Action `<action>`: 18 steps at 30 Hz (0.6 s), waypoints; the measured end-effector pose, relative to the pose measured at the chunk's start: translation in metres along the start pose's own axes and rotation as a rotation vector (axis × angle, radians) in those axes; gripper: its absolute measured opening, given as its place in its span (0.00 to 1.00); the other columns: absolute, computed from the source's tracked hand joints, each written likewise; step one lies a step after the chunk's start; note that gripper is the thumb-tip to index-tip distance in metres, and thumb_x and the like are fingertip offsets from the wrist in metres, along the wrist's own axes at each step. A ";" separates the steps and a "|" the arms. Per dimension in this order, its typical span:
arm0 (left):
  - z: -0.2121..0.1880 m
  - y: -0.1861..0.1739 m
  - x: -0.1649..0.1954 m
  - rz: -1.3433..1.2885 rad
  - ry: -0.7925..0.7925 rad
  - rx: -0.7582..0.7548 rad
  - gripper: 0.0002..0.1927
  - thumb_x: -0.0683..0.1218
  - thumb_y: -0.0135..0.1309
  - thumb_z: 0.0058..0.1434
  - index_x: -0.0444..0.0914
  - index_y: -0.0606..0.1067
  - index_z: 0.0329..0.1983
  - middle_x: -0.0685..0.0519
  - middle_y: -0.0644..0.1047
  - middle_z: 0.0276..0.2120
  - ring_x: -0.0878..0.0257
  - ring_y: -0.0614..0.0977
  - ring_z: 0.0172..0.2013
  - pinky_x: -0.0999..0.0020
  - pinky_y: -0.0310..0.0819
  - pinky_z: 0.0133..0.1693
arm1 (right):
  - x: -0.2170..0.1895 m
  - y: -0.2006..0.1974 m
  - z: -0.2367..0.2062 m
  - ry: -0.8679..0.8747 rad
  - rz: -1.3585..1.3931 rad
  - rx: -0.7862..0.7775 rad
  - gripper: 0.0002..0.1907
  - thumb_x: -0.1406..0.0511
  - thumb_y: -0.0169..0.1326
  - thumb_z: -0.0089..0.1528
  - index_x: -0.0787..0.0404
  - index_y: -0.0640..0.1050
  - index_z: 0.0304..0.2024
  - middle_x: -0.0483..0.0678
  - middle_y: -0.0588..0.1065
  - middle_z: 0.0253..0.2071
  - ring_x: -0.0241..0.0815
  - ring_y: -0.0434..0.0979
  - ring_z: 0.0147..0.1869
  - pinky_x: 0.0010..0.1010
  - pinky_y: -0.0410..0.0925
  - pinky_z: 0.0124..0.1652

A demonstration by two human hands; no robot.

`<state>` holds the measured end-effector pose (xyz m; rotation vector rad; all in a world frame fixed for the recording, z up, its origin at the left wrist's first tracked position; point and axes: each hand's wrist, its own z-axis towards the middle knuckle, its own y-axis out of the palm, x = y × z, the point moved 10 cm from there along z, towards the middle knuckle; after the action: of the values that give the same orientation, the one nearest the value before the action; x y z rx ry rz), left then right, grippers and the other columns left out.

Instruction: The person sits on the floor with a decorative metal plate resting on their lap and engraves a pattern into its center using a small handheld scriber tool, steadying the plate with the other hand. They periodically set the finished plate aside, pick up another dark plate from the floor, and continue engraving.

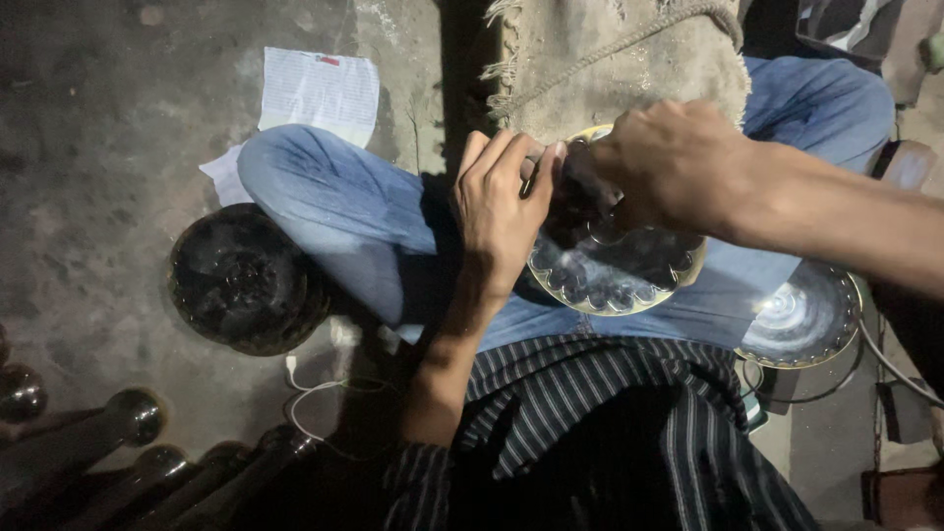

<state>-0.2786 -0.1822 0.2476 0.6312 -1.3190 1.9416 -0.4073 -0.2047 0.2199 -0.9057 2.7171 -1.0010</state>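
Head cam: both hands clamp the scalloped brass plate [615, 270] on the lap, left hand [501, 211] gripping the 9 o'clock rim, right hand [674, 162] pressing a dark tool at 12. Looks like mid-working of the rim; next probably needs a steady turn of the plate.

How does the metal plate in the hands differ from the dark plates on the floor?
The metal plate rests on the lap, held by the left hand and right hand; the dark plates lie stacked on the floor, untouched. The held one is shiny with a scalloped rim; the stack looks dull and blackened. Both are round.
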 end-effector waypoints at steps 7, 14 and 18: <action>0.002 -0.004 -0.007 -0.068 -0.020 -0.009 0.11 0.47 0.59 0.66 0.36 0.75 0.33 0.50 0.75 0.33 0.51 0.74 0.37 0.58 0.69 0.39 | -0.027 -0.019 0.008 -0.107 -0.066 0.118 0.19 0.56 0.62 0.59 0.54 0.79 0.50 0.49 0.80 0.35 0.47 0.82 0.35 0.38 0.78 0.33; 0.001 -0.007 -0.014 -0.222 0.003 -0.091 0.13 0.50 0.57 0.61 0.34 0.74 0.36 0.47 0.73 0.33 0.50 0.72 0.38 0.59 0.68 0.38 | -0.065 -0.013 0.023 -0.107 -0.095 0.124 0.11 0.55 0.61 0.61 0.54 0.83 0.37 0.47 0.80 0.33 0.43 0.81 0.36 0.36 0.74 0.35; 0.005 0.004 -0.032 -0.095 -0.089 -0.052 0.15 0.51 0.58 0.66 0.37 0.74 0.29 0.52 0.75 0.29 0.53 0.73 0.35 0.59 0.69 0.37 | -0.095 0.002 0.001 -0.191 -0.166 0.162 0.11 0.59 0.58 0.63 0.60 0.81 0.36 0.46 0.79 0.30 0.41 0.79 0.32 0.34 0.73 0.32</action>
<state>-0.2615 -0.1967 0.2240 0.7486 -1.3641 1.8159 -0.3304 -0.1496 0.2082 -1.1467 2.3982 -1.0832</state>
